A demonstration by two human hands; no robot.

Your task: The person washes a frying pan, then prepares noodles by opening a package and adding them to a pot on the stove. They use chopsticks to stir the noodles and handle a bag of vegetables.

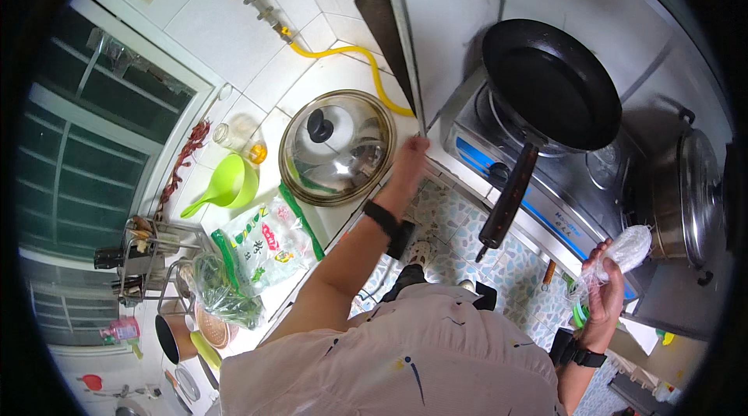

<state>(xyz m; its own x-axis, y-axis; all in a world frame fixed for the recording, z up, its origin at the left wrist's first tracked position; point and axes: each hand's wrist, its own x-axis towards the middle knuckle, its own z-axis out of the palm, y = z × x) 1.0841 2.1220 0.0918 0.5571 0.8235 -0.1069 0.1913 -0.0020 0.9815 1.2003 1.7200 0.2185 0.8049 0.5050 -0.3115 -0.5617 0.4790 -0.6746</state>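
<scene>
My right hand (608, 287) is closed around a whitish bundle of thin strands (628, 251), which looks like dried vermicelli, in front of the gas stove (546, 205). Blurred by motion, my left hand (412, 153) is at the lower end of an upright panel's metal edge (409, 48); whether it grips the edge is unclear. Over the burner sits a black frying pan (552, 86) with nothing visible inside, its dark handle (511, 200) pointing toward me. A glass lid (339, 147) with a black knob rests on the white counter, left of my left hand.
On the left counter are a printed plastic bag (266, 241), a bag of greens (225, 287), a green ladle (228, 185) and a small jar (222, 134). A yellow gas hose (371, 59) runs behind the lid. A lidded steel pot (681, 200) stands at the stove's right.
</scene>
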